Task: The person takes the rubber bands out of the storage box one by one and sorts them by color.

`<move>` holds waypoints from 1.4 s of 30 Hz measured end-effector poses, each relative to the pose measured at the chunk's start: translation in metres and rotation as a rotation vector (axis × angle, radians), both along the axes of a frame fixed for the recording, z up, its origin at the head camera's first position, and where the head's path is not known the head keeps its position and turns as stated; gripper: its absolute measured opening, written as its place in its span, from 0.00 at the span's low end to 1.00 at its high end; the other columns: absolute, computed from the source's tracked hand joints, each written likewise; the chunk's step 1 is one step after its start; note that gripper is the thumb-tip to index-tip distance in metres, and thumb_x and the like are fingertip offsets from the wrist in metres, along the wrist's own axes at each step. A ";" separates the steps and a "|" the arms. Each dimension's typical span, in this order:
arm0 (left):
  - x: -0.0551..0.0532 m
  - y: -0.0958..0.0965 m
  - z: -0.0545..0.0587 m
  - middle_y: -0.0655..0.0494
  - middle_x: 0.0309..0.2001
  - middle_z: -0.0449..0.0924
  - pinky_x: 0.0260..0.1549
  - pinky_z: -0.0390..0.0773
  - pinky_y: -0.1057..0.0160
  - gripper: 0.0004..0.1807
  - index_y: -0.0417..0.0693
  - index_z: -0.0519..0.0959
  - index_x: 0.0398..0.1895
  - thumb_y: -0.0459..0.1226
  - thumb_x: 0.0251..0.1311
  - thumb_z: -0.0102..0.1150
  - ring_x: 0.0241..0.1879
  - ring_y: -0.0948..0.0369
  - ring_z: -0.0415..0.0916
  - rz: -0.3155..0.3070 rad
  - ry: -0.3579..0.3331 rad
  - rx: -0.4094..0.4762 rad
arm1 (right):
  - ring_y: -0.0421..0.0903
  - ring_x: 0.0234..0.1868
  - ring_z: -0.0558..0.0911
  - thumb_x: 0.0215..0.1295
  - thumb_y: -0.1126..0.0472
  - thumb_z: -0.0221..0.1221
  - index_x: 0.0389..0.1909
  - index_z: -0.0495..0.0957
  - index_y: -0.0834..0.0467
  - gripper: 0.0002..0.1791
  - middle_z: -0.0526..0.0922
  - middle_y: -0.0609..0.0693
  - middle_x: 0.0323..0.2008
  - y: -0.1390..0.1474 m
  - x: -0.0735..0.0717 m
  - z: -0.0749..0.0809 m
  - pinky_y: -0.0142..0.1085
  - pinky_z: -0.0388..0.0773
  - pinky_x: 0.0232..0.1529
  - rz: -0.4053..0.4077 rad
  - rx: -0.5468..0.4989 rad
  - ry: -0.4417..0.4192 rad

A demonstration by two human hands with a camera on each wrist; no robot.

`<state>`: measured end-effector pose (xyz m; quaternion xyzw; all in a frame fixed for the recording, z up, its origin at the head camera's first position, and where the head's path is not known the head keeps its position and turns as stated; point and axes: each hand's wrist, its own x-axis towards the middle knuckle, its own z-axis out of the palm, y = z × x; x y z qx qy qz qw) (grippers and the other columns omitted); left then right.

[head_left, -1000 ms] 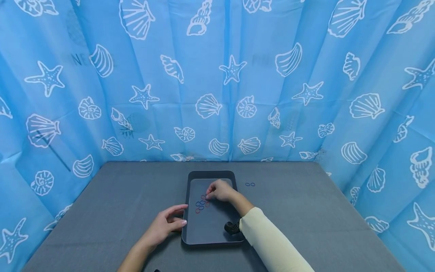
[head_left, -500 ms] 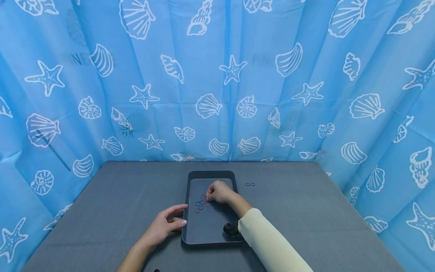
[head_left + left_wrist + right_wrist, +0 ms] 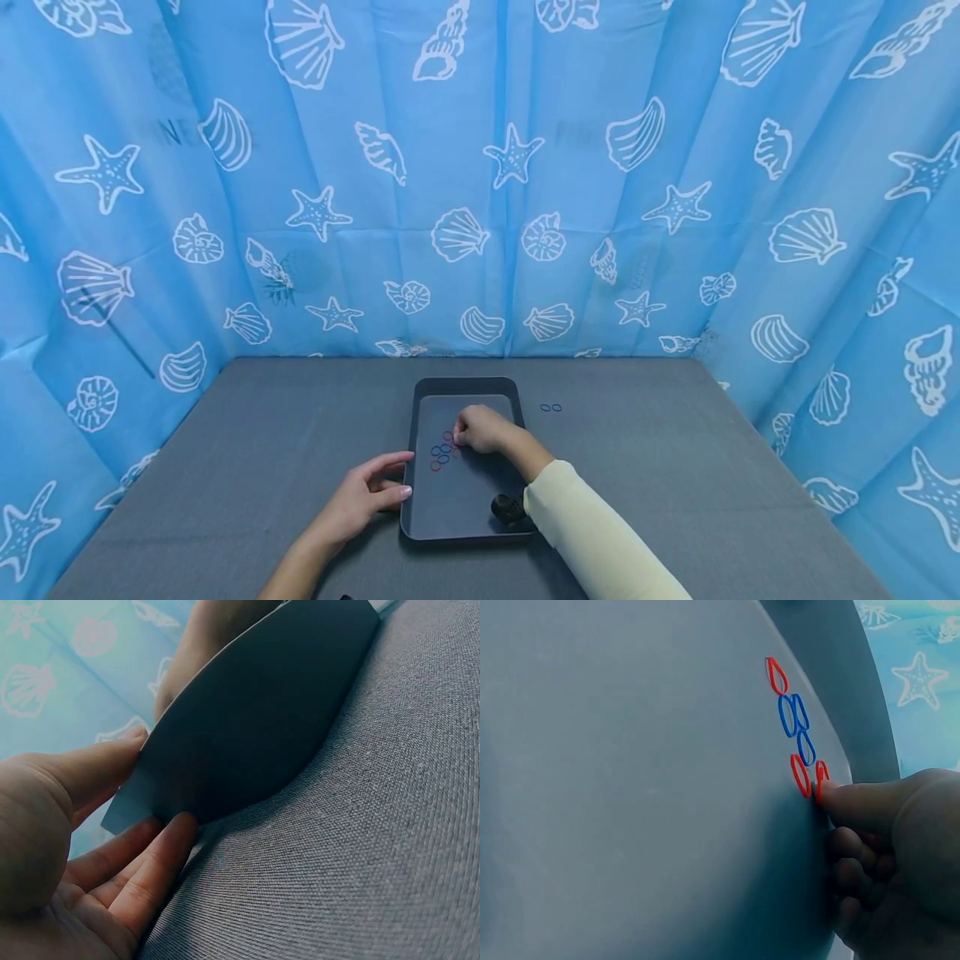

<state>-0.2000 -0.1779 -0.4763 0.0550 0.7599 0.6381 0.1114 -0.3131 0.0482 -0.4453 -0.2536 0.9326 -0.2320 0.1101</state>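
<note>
Several thin red and blue loops, like small rubber bands, lie in a cluster in the shallow dark tray. My right hand reaches over the tray's right side, fingers curled. In the right wrist view its thumb and a mostly hidden finger pinch one red loop at the cluster's end. Beside it lie another red loop and a blue loop; a red loop ends the cluster's other side. My left hand rests against the tray's left wall, thumb at the rim and extended fingers lower down.
Two dark blue loops lie on the grey cloth-covered table, right of the tray. A black wrist device hangs under the right sleeve, over the tray. A blue shell-patterned curtain stands behind and at both sides.
My right hand has shifted slightly toward the near side, and the red loop at its fingertips has moved a little with it. The left hand stays against the tray wall.
</note>
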 end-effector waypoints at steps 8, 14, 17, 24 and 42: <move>0.000 0.000 -0.001 0.36 0.62 0.68 0.43 0.81 0.53 0.30 0.47 0.69 0.67 0.38 0.61 0.64 0.46 0.52 0.79 -0.006 0.006 0.004 | 0.41 0.27 0.74 0.67 0.65 0.58 0.25 0.77 0.56 0.10 0.75 0.45 0.25 0.006 -0.001 0.000 0.34 0.72 0.29 0.000 -0.098 -0.040; -0.001 0.000 -0.001 0.35 0.63 0.68 0.43 0.81 0.53 0.30 0.47 0.70 0.67 0.38 0.60 0.64 0.46 0.52 0.79 -0.003 0.010 0.007 | 0.41 0.27 0.73 0.66 0.66 0.59 0.26 0.78 0.57 0.08 0.76 0.45 0.25 0.014 -0.002 0.005 0.34 0.71 0.29 0.004 -0.158 -0.034; -0.001 0.000 -0.001 0.36 0.63 0.68 0.43 0.81 0.54 0.31 0.47 0.70 0.67 0.39 0.60 0.65 0.46 0.52 0.79 0.001 0.011 0.004 | 0.41 0.27 0.73 0.66 0.66 0.59 0.27 0.78 0.58 0.07 0.76 0.45 0.26 0.020 -0.002 0.009 0.33 0.70 0.28 0.008 -0.179 -0.019; -0.001 0.000 -0.002 0.36 0.62 0.69 0.43 0.81 0.54 0.31 0.47 0.70 0.66 0.39 0.59 0.66 0.46 0.52 0.79 0.002 0.007 0.009 | 0.42 0.29 0.72 0.67 0.67 0.59 0.28 0.78 0.59 0.07 0.76 0.45 0.27 0.034 -0.001 0.025 0.35 0.71 0.30 0.025 -0.203 0.014; 0.001 0.002 0.000 0.37 0.61 0.70 0.43 0.81 0.54 0.31 0.45 0.70 0.67 0.38 0.60 0.65 0.46 0.53 0.79 0.006 0.003 0.007 | 0.42 0.29 0.72 0.68 0.68 0.58 0.30 0.76 0.60 0.06 0.75 0.48 0.30 0.078 0.003 0.035 0.36 0.73 0.31 -0.022 -0.265 0.111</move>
